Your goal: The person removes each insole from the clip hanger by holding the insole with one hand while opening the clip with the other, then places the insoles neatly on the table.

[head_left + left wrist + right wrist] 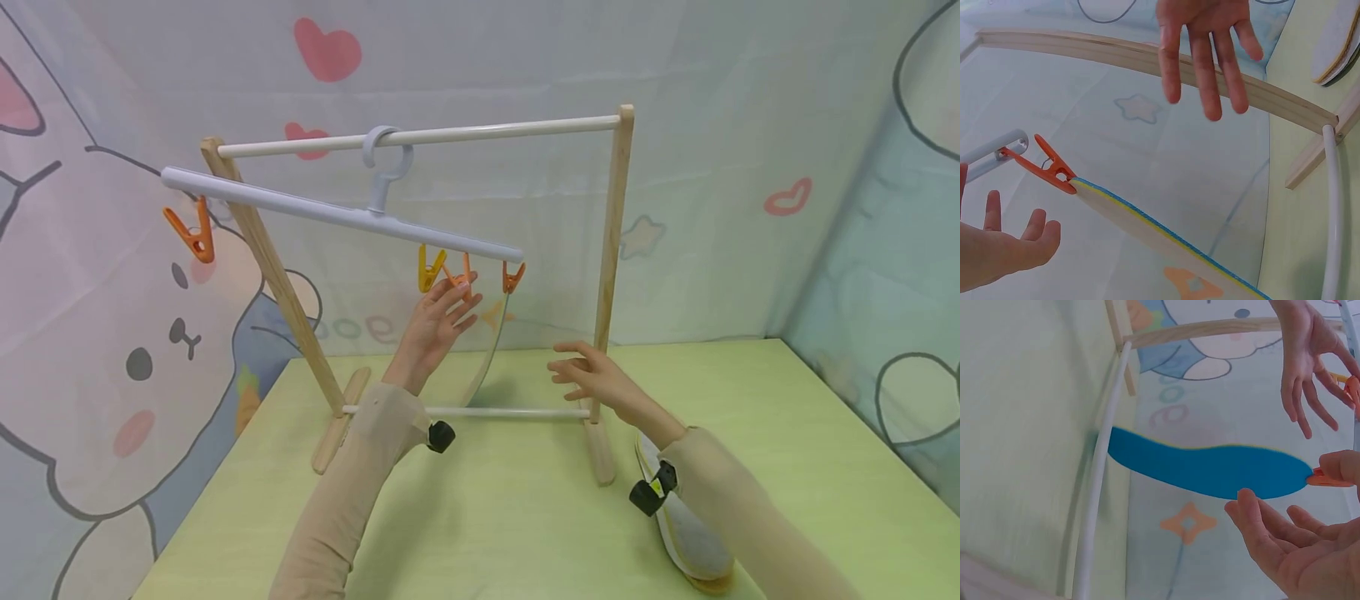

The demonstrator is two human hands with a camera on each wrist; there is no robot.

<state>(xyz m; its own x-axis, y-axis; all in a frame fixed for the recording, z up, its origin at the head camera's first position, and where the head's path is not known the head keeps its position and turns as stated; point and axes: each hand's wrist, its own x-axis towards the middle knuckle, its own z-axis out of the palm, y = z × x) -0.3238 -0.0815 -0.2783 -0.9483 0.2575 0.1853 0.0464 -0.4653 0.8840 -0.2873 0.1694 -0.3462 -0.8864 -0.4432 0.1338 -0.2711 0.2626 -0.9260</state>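
A white hanger (360,221) slants down to the right, hooked on the rack's top rail. From its right end an orange-red clip (513,277) holds a shoe insole (1210,469) by one end, blue on one face and pale on the other. My left hand (435,325) is raised beside a light-orange clip (461,279), fingers loosely spread; whether they touch it I cannot tell. A yellow clip (430,268) hangs just left of it. Right of the hanging insole, my right hand (596,379) hovers with relaxed fingers, holding nothing.
The rack has wooden posts (613,233) and a white lower bar (517,412). Another orange clip (197,233) hangs at the hanger's left end. A pale insole (693,533) lies on the green table (525,533), partly under my right forearm. Printed cloth (697,100) stands behind.
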